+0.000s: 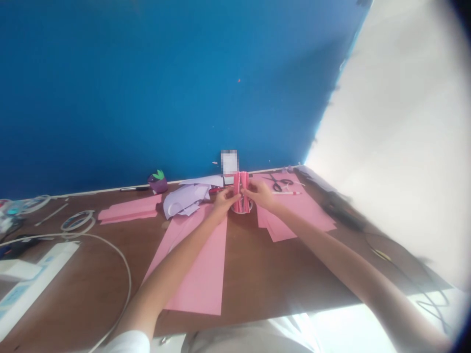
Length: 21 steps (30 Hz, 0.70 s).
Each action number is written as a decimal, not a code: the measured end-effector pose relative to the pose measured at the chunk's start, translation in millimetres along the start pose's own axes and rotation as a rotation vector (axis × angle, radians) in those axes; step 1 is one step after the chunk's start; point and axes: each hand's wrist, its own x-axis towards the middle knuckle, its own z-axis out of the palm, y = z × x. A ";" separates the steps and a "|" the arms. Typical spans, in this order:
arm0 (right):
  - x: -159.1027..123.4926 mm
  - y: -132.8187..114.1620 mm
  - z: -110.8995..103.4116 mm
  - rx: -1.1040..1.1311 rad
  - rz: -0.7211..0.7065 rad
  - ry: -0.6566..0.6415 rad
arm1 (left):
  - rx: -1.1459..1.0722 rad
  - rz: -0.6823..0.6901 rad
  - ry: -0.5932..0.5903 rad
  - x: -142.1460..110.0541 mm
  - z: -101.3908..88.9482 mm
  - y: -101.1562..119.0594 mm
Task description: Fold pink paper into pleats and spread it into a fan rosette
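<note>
Upright between my two hands stands a pink pleated paper piece [241, 189], its narrow folds running up and down with a gap in the middle. My left hand [225, 202] is closed on its left side, thumb toward the front. From the right, my right hand [259, 194] pinches its other side. A pale round rim [243, 212] shows below the folds; what it belongs to is hidden. A large pink sheet [202, 274] lies under my left forearm, and more pink sheets [281, 223] lie beside my right hand.
Black-handled scissors [278, 185] and a pink-and-white pen [289, 193] rest on the right sheets. Lilac paper scraps [187, 198], folded pink paper [128, 210] and a purple pot [158, 183] sit left. A power strip [39, 279] and looping white cable [127, 267] occupy the left edge.
</note>
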 end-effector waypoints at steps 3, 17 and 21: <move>-0.1 0.7 2.7 0.027 -0.008 -0.003 | 0.040 0.031 -0.012 -1.8 2.3 2.9; 0.4 3.7 5.2 0.016 -0.017 0.020 | 0.173 0.097 -0.048 -4.5 7.8 7.8; 0.5 2.9 5.1 0.010 -0.022 0.015 | 0.201 0.089 -0.048 -4.7 8.8 8.4</move>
